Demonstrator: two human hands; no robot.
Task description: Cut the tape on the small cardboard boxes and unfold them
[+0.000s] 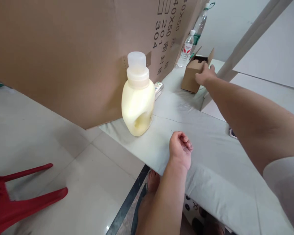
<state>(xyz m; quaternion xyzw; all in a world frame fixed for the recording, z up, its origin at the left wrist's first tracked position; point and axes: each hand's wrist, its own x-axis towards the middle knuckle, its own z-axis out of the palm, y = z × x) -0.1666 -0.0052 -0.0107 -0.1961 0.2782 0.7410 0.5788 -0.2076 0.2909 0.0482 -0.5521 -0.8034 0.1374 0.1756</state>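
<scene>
Head view, my listing: right hand (205,74), fingers at the rim of a small, open brown cardboard box (192,75); whether they clamp it, I cannot tell. Left of that hand, beyond the box: clear plastic bottles. Left hand (180,149): fingers curled, nothing visibly gripped; beyond it, leftward, a pale-yellow plastic jug (138,98), upright.

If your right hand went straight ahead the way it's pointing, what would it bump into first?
The small open cardboard box: the right hand already appears to have its fingers on it. Beyond that, the line seems to run toward the big carton, though depth is unclear.
</scene>
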